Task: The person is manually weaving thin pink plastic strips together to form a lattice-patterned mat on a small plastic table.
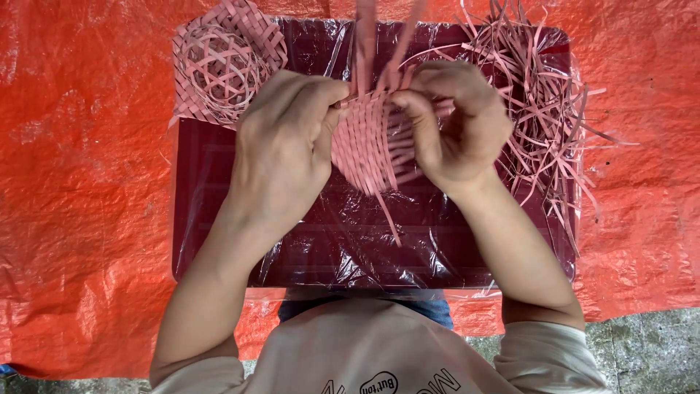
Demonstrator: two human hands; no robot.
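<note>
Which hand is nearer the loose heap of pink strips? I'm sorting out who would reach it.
Right. The right hand is just beside the loose heap of pink strips at the tray's far right corner; the left hand is across the woven piece, farther off.

Both hands, left hand (pixel 284 149) and right hand (pixel 456 124), pinch a half-woven pink strip piece (pixel 368 142) over dark tray (pixel 219 211); finished woven pieces (pixel 222 62) at 10 o'clock, loose strips (pixel 543 109) at 2 o'clock.

Bright, even daylight; glare on the plastic wrap (pixel 350 255); sharp focus.
</note>
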